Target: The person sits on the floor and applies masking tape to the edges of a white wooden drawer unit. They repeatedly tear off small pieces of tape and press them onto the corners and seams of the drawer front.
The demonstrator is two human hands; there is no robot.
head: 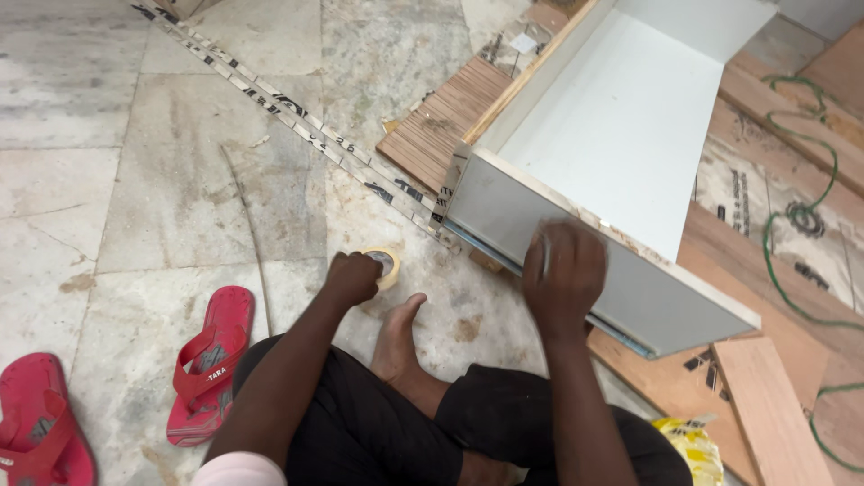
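Tape is what the left hand point(351, 277) grips: a small roll of pale masking tape point(385, 265), pinched at the fingertips and resting on the stone floor point(162, 207), with the roll poking out just beyond the knuckles. The right hand point(563, 274) is pressed flat against the grey outer face of a white box-shaped cabinet carcass point(621, 117), fingers curled over its raw top edge; it looks blurred, and whether it pinches anything there cannot be told. The carcass lies tilted on sheets of plywood point(765, 396), its open white inside stretching up and away from that hand. Between the two hands, slightly nearer the body, a bare foot point(396, 337) rests sole-down on the floor. A long printed edge-band strip point(288, 117) runs diagonally above the left hand toward the carcass corner. Well to the left of the left hand lie two red flip-flops point(209, 360). Far right of the right hand, a green cord point(814, 171) loops over the plywood, and a yellow bag point(695, 445) sits below that forearm.
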